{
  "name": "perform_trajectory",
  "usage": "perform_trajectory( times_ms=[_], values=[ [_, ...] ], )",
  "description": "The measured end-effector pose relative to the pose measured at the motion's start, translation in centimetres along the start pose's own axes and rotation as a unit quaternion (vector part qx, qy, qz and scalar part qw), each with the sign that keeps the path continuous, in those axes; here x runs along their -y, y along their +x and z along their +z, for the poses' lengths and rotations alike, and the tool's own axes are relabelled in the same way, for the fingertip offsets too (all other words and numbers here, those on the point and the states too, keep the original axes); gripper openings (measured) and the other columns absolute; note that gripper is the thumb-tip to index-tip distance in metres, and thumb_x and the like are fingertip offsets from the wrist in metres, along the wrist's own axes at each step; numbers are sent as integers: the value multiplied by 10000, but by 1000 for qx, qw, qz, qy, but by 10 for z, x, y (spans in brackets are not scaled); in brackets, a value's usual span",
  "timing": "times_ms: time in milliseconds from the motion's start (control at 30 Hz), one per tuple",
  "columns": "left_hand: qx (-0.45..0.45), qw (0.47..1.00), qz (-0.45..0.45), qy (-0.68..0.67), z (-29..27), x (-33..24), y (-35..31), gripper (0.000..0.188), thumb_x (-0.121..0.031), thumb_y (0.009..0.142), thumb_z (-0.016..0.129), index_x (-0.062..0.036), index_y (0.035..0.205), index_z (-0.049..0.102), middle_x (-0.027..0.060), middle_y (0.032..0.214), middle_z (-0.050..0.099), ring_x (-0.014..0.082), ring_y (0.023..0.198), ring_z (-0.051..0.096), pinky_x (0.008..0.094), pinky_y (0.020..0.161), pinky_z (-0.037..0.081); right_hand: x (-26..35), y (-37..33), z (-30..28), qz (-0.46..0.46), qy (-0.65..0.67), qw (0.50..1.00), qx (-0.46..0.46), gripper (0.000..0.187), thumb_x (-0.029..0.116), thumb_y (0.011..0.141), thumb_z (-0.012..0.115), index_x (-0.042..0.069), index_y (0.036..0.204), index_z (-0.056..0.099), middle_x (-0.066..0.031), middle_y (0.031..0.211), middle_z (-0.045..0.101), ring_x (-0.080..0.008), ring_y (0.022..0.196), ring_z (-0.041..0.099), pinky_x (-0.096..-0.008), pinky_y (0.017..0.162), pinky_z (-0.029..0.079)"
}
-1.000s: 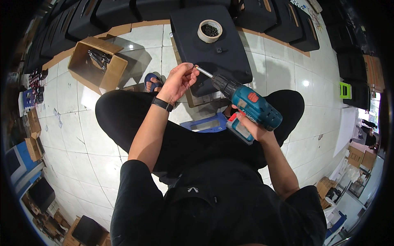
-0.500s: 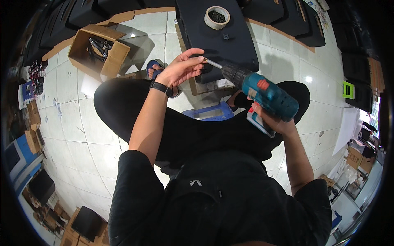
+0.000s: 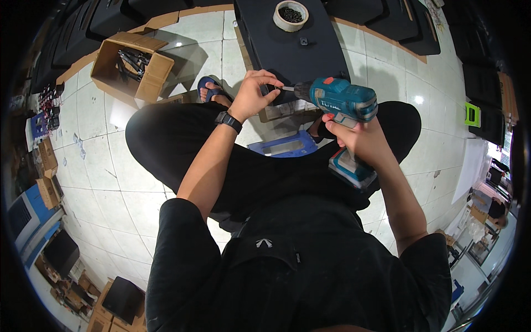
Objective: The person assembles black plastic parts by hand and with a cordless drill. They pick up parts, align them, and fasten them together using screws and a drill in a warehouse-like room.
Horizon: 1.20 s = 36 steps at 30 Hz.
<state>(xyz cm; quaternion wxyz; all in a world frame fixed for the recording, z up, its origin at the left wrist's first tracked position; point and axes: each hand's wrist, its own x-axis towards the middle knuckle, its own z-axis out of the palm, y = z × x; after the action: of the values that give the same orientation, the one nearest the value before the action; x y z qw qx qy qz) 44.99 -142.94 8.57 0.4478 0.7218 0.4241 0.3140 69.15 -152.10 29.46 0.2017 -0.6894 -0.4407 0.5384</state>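
Observation:
My right hand [image 3: 357, 138] grips a teal and black cordless drill [image 3: 340, 99] by its handle, with the bit pointing left. At the bit's tip, the thumb and fingertips of my left hand [image 3: 257, 94] are pinched together on something too small to make out. Both hands are over the near end of a large black box [image 3: 271, 55] in front of me. A small dark square piece [image 3: 303, 41] lies on the box's top. Farther back on it stands a pale ring-shaped holder [image 3: 291, 27], filled with small dark pieces that look like screws [image 3: 290, 15].
An open cardboard box [image 3: 155, 77] with black metal parts stands on the tiled floor at left. Between my legs is a blue plastic stool [image 3: 304, 145]. Several black cabinets [image 3: 401, 27] line the far side. A bright green object [image 3: 472, 114] is at right.
The drill has turned more level, its body moving up and left. My left hand has shifted slightly right, still at the bit's tip, its fingers now more closely pinched.

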Motion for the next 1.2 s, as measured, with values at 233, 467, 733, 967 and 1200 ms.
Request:
perform_trajectory(
  times_ms=[233, 467, 733, 967, 1200],
  values=[
    [-3, 1000, 1, 10, 5, 6, -2, 330, -90, 818, 853, -152, 1140, 813, 44, 1230, 691, 264, 1157, 561, 384, 1031, 476, -2, 12, 2, -35, -65, 997, 8, 188, 93, 932, 756, 7, 1097, 731, -37, 905, 755, -92, 603, 611, -271, 562, 500],
    [-3, 1000, 0, 14, 5, 10, -1, 322, -87, 793, 864, -126, 1108, 809, 40, 1210, 697, 264, 1115, 574, 374, 997, 487, 0, 21, 4, -66, -64, 996, 17, 199, 149, 915, 778, 22, 1047, 702, -72, 705, 699, -146, 565, 660, -308, 596, 535],
    [-65, 997, -13, 42, 6, 4, 2, 341, -112, 750, 895, -98, 1055, 743, -1, 993, 761, 218, 922, 590, 356, 811, 518, -10, 40, -2, -389, -335, 858, 27, 281, 102, 869, 773, 27, 1134, 720, -189, 1075, 748, -337, 985, 730, -449, 870, 577],
    [-86, 994, -22, 71, 5, 0, 4, 409, -142, 694, 916, -106, 1044, 708, -24, 973, 799, 203, 880, 608, 347, 738, 543, 11, 41, 8, -257, -219, 941, 28, 312, 117, 870, 759, 40, 1169, 716, -206, 1127, 741, -411, 1049, 712, -465, 956, 565],
    [-83, 991, -22, 100, 4, -3, 5, 394, -181, 693, 911, -119, 1029, 715, -44, 955, 805, 211, 911, 633, 362, 775, 554, 22, 45, 10, -186, -315, 930, 45, 317, 152, 879, 759, 59, 1180, 723, -211, 1133, 731, -419, 1078, 692, -483, 967, 558]
  ],
)
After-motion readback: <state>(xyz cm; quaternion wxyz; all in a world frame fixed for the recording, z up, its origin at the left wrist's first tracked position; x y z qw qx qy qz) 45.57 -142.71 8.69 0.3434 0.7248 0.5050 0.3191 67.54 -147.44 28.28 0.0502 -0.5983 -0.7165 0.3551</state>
